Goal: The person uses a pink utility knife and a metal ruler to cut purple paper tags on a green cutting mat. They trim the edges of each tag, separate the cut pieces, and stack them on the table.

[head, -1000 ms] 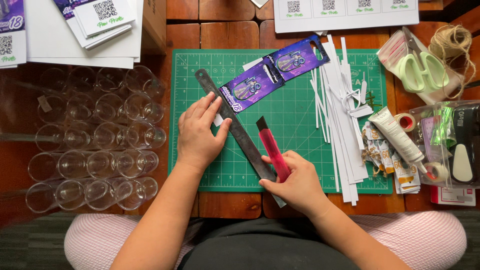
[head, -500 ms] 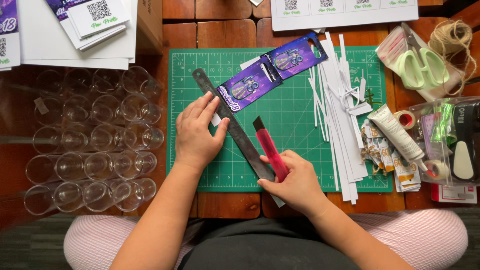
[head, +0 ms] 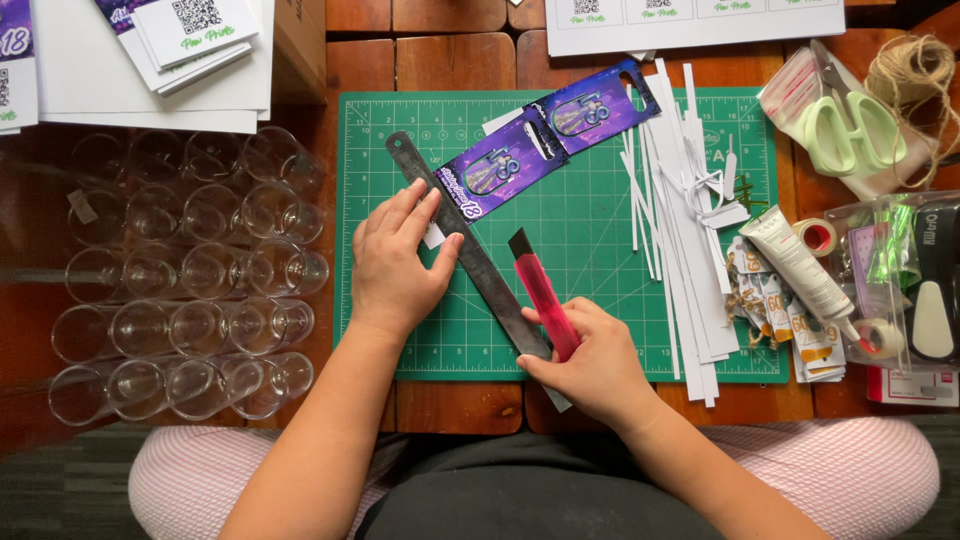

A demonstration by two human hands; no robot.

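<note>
Head view, only one. My left hand (head: 395, 258) lies flat, fingers spread, pressing the metal ruler (head: 470, 258) onto the green cutting mat (head: 590, 290); nothing gripped, just palm and fingertips down. The ruler runs diagonally from upper left to lower right, its lower end passing off the mat's near edge under my right hand. A small white paper piece (head: 434, 236) shows beside my left fingers, mostly covered, so its shape is unclear. My right hand (head: 590, 360) is closed around a red utility knife (head: 540, 295), blade end just beside the ruler's right edge; I can't tell whether the tip touches the mat. The purple printed card strip (head: 545, 140) lies at the mat's upper middle, its lower end touching the ruler. White paper strips (head: 680, 210) piled on the mat's right side. Clear plastic cups (head: 190, 290) lying in rows to the left, far ones hard to count. Pale green scissors (head: 850, 125), twine (head: 915, 70), a white tube (head: 795, 260) to the right; the right-edge clutter is partly cut off.
</note>
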